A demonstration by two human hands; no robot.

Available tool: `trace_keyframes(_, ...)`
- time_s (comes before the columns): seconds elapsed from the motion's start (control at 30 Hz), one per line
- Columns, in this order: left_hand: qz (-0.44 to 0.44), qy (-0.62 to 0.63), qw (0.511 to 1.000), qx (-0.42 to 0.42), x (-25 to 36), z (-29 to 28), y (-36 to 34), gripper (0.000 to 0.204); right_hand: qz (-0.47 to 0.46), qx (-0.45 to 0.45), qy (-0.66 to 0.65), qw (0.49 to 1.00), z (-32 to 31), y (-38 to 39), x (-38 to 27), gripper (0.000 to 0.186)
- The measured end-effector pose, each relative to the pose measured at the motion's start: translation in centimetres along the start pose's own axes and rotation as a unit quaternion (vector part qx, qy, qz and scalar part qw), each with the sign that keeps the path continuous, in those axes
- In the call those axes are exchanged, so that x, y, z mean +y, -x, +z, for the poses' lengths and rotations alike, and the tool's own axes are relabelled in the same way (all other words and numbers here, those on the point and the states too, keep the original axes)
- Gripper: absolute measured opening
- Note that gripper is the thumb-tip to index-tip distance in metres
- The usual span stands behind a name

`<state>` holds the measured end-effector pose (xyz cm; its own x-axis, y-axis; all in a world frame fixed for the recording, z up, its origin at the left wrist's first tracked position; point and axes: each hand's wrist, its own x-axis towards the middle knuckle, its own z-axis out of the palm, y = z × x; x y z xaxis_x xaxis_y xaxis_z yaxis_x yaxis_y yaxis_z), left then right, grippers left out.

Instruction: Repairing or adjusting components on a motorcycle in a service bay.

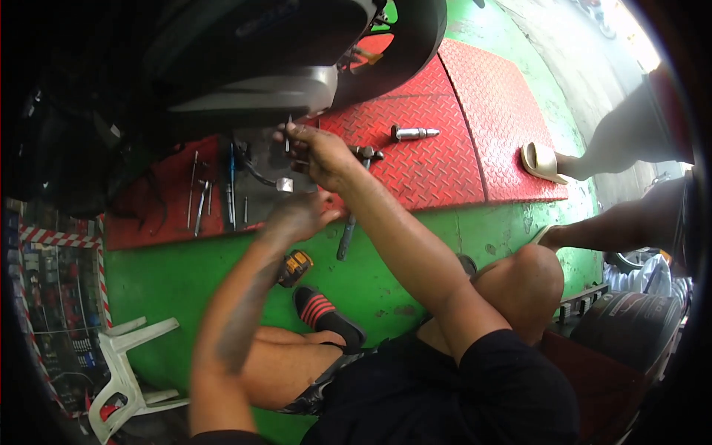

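My right hand point(319, 156) pinches a slim, upright metal piece point(288, 138) like a bolt or pin, just below the silver-grey cover of a scooter point(282, 93). Lower and to the left, my left hand point(297, 215) has its thumb apart from the fingers and holds nothing that I can see; some fingers are hidden. A hammer point(345, 241) with a dark handle lies partly behind my right forearm. Beside my hands, a tool with a bright metal end point(284, 185) rests on a dark mat. A silver and black cylindrical tool point(415, 133) lies farther right.
Several long wrenches and bars point(202, 200) lie left on the red tread-plate platform point(415, 182). A yellow-black power tool point(296, 267) sits on the green floor near my sandal point(326, 315). At right stands another person's sandalled foot point(543, 162); a white plastic chair point(122, 371) is lower left.
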<state>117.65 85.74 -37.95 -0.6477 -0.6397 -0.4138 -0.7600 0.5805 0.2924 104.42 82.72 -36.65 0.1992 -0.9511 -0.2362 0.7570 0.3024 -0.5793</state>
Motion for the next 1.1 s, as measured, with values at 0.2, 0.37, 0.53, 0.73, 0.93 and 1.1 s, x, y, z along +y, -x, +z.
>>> trace_keyframes(0.2, -0.133, -0.07, 0.989, -0.018, -1.0, 6.8, -9.6, 0.036, -0.039, 0.011, 0.134, 0.99, 0.1, -0.1, -0.6, 0.03)
trace_keyframes(0.37, -0.117, -0.117, 0.986, 0.022, -1.0, 6.7, -8.1, 0.038, -0.049, -0.007, 0.146, 0.988, -0.4, -1.4, -1.2, 0.03)
trace_keyframes(0.53, -0.017, -0.207, 0.967, 0.147, 0.7, 2.5, -4.3, 0.04, -0.022, -0.017, 0.222, 0.975, -1.1, -1.8, -2.3, 0.032)
trace_keyframes(0.73, -0.018, -0.273, 0.962, 0.021, -0.4, -6.7, 7.8, 0.045, -0.026, -0.052, 0.192, 0.98, -1.6, -1.9, -2.3, 0.031)
trace_keyframes(0.93, 0.172, -0.258, 0.946, 0.098, -1.9, -11.2, 12.3, 0.047, 0.007, -0.08, 0.101, 0.992, -2.0, -2.6, -1.3, 0.029)
trace_keyframes(1.1, 0.081, -0.28, 0.937, 0.192, -3.5, -13.0, 9.7, 0.052, 0.002, -0.045, 0.14, 0.989, -1.9, -2.2, -1.3, 0.031)
